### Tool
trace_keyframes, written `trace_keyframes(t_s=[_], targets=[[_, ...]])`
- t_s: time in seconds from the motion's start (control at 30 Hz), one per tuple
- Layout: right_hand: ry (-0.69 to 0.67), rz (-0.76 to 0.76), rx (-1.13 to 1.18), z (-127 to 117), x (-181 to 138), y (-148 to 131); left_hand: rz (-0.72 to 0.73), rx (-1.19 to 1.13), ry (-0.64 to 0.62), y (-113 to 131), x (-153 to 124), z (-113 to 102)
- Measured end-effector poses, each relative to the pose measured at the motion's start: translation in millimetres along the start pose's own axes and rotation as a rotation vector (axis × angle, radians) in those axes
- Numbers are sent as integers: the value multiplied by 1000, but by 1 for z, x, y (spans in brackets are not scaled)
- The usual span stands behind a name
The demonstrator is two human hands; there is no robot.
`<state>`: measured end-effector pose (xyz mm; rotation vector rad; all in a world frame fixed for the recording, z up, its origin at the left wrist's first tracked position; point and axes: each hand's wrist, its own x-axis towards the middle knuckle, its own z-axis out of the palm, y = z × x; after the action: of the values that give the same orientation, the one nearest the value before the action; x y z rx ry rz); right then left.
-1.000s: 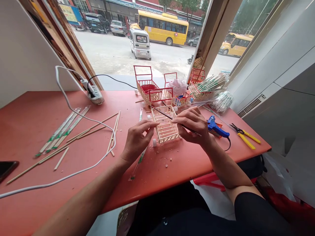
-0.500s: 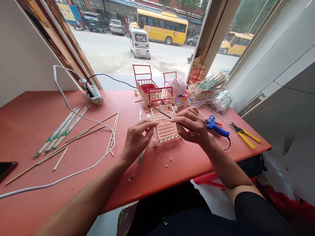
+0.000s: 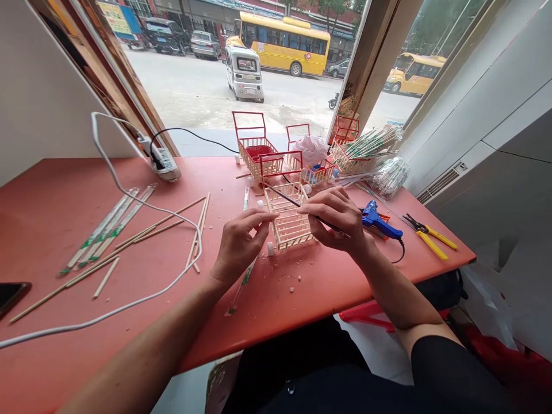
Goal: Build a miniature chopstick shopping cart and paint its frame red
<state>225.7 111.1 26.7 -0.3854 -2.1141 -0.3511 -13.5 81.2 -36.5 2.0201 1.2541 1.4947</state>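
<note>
A small wooden stick cart with a red handle frame and white wheels stands on the pink table. My left hand pinches the cart's left side with closed fingers. My right hand holds a thin dark stick-like tool that reaches across the cart's top, fingers curled on the cart's right edge.
Finished red-framed carts and bundles of wrapped chopsticks stand at the back. A blue glue gun and yellow pliers lie right. Loose chopsticks, a white cable, a power strip and a phone lie left.
</note>
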Motion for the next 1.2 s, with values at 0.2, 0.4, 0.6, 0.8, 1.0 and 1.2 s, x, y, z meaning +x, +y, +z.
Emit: trace_keyframes(t_s=[0.2,0.4,0.6,0.8,1.0,1.2], targets=[[-77,49,5,5,-3,2,-9,6,-8,0,0,0],[52,16,-1,5,0,-2,5,1,4,0,0,0],[5,38,-11,3,0,-2,-4,5,-2,0,0,0],[50,66,-1,4,-2,-2,-1,21,-2,-1,-1,0],[61,56,16,5,0,-2,18,32,5,-1,-1,0],[57,45,48,5,-1,0,28,29,7,-1,-1,0]])
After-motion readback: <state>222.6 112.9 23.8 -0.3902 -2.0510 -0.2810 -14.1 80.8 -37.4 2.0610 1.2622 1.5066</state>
